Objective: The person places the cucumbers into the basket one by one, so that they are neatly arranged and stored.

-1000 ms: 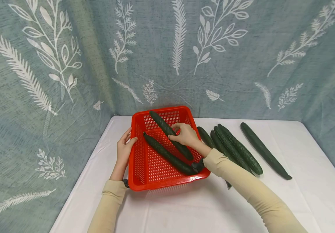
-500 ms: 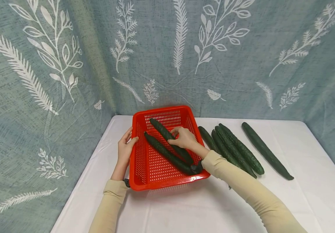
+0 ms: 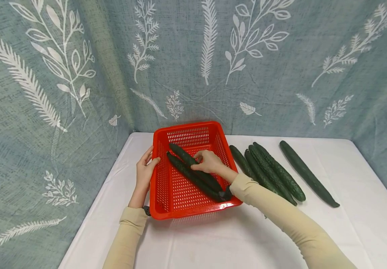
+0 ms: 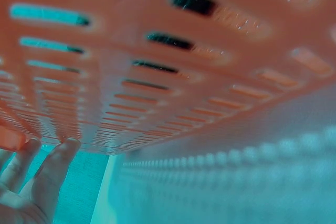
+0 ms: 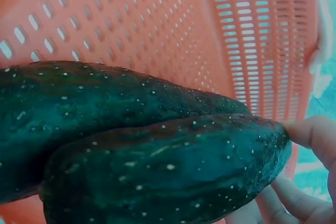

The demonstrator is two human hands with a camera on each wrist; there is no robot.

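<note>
A red plastic basket (image 3: 161, 179) with slotted walls stands on the left part of the table, and two cucumbers lie slantwise inside it. My right hand (image 3: 209, 162) reaches over the basket's right side and grips the upper cucumber (image 3: 181, 152) near its middle, thumb on one side and fingers on the other. That cucumber lies right alongside the other cucumber (image 3: 183, 170); the right wrist view shows the held cucumber (image 5: 168, 169) side by side with it. At the left rim, my left hand (image 3: 144, 173) holds the basket, thumb over the edge and fingers along the outer wall.
Right of the basket, several cucumbers (image 3: 274, 170) lie close together, partly behind the right sleeve (image 3: 281, 220). One more cucumber (image 3: 307, 173) lies apart, farther right. A white cloth (image 3: 197, 246) covers the table, and a patterned curtain (image 3: 186, 59) hangs behind and at both sides.
My right hand has lowered the cucumber into the basket and brought it left, closer against the other one. The left hand keeps its hold on the rim.
</note>
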